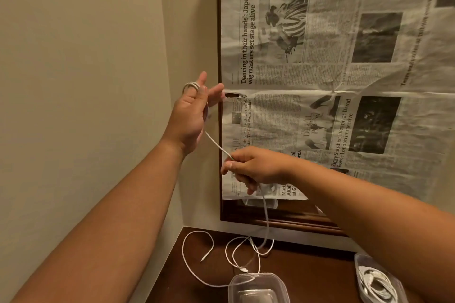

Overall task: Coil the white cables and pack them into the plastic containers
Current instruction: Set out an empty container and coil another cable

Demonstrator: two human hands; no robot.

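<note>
White cable [216, 146] is wound in a few loops round the straight, spread fingers of the raised left hand [190, 118], is drawn taut down to the right hand [253, 167], where it is pinched between thumb and curled fingers, and is left hanging from there to the dark wooden table [307, 273]. Its slack is laid in loose curves beside another cable [183, 249], just behind a clear plastic container [256, 288], while coiled cables are held in a second container [376, 283] at the right. Newspaper [320, 76] is spread over a dark-framed panel behind the hands.
</note>
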